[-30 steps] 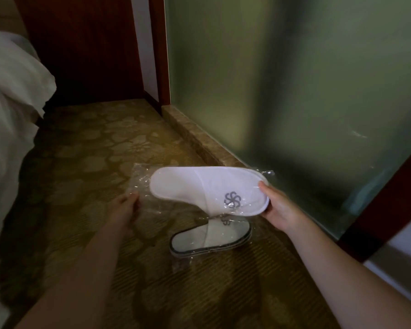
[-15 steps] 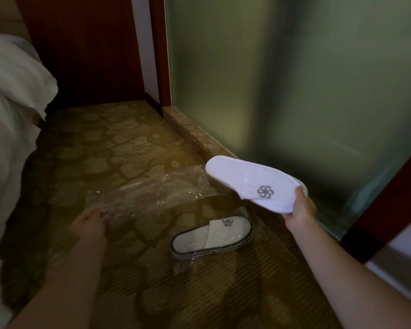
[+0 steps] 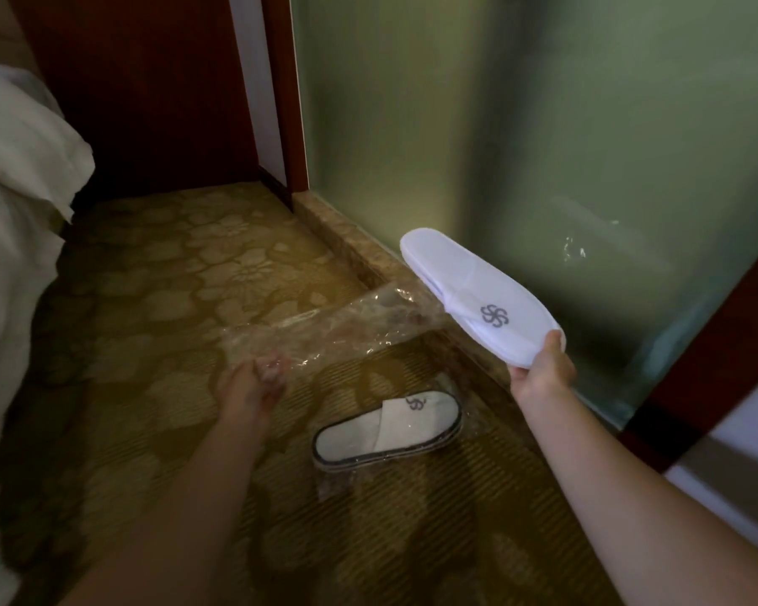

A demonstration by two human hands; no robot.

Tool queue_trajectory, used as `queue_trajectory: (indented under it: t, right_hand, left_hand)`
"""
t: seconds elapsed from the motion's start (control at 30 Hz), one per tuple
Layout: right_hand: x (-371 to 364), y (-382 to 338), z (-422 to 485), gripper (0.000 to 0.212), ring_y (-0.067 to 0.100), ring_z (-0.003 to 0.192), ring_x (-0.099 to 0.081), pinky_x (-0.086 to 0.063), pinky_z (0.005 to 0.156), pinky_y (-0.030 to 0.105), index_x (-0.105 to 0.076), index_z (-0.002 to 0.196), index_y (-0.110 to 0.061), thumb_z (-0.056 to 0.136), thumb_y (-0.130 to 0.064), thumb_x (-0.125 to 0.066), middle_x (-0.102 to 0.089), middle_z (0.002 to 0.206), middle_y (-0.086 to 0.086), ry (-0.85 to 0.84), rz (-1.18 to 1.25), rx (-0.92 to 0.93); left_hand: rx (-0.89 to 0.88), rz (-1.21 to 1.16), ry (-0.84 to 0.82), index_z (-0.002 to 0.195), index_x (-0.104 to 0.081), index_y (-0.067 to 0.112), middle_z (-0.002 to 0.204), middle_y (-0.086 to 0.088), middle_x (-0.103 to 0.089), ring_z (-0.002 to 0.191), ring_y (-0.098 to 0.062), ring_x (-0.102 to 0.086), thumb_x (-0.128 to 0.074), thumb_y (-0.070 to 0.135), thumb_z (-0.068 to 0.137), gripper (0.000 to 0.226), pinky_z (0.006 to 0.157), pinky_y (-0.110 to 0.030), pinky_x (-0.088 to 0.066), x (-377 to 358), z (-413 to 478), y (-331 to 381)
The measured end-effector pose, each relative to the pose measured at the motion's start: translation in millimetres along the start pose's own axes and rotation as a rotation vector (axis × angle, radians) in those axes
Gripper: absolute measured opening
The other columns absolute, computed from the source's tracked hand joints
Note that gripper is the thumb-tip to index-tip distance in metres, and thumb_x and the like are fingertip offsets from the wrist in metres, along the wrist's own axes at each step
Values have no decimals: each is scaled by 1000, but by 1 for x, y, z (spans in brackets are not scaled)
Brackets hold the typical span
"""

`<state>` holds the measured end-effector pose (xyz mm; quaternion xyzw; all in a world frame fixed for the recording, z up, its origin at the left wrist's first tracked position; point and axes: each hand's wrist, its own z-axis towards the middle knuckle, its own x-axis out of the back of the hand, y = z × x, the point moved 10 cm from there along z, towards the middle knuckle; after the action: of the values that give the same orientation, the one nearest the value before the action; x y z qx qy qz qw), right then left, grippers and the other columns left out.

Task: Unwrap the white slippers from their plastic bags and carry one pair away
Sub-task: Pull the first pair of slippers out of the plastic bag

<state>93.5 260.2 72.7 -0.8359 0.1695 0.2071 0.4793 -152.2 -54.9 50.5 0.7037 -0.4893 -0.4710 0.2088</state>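
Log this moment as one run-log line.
right hand: holds unwrapped slippers raised | left hand: holds emptied plastic bag | second pair: bagged, on carpet

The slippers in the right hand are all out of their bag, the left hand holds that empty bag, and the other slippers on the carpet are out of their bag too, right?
Not quite. In the head view the slippers on the carpet are in clear plastic. The rest is right: the right hand holds the bare slippers, and the left hand the empty bag.
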Motion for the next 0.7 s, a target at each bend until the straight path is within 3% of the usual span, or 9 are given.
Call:
queue_trajectory:
  t: [0.07,0.2,0.3,0.37,0.47,0.6,0.63,0.7]
  right_hand:
    - [-4,-6,0,45,17,80,-64,-56,83,36,-48,133,-16,93,-35,-53,-60,112,6,11,46,21]
    - [-9,-19,1,47,14,75,-62,-56,80,35,-45,136,-16,94,-35,-51,-58,107,3,20,84,85]
    - [-11,-20,0,47,18,85,-62,-56,82,35,-44,137,-15,95,-34,-49,-58,107,4,-5,44,97]
    - [-10,-17,0,46,20,90,-62,-56,84,36,-44,137,-15,95,-34,-48,-58,107,5,-16,12,86]
    - [-6,-9,3,45,23,96,-63,-54,89,39,-45,136,-15,95,-35,-48,-60,115,8,-4,-38,74]
    - [1,3,7,48,25,102,-63,-55,90,43,-44,136,-16,94,-37,-49,-60,121,10,5,-108,47]
    - [1,5,7,48,25,100,-63,-55,90,42,-44,137,-15,94,-36,-50,-59,120,9,2,-109,39]
    - [2,8,8,49,24,98,-62,-54,91,42,-44,137,-13,94,-35,-50,-59,119,10,1,-118,36]
  left_hand:
    - [-34,67,52,77,-51,10,103,-16,-63,66,-15,-62,-38,-5,89,24,45,-17,-50,1,-4,-7]
    - [-76,213,171,94,-56,3,99,-14,-65,61,-12,-59,-41,-6,89,18,33,-13,-43,13,-6,-18]
    - [-45,433,137,94,-53,6,102,-15,-65,62,-17,-57,-51,-1,87,10,42,-20,-46,18,-3,-29]
    - [-4,568,73,100,-45,8,104,-25,-64,64,-24,-55,-59,-2,84,24,47,-27,-47,15,-7,-40]
    - [17,664,-25,128,-37,7,100,-22,-58,73,-28,-58,-61,-12,80,57,52,-31,-51,4,-24,-51]
    - [4,725,-104,149,-10,21,140,-21,-37,64,-18,-52,-56,-21,79,94,53,-30,-47,-11,-51,-68]
    - [-24,760,-102,151,-8,23,146,-21,-32,67,-20,-54,-57,-21,78,99,54,-30,-48,-12,-54,-70]
    - [-74,812,-138,150,-8,27,148,-21,-32,93,-35,-61,-61,-20,75,104,58,-35,-54,-16,-55,-80]
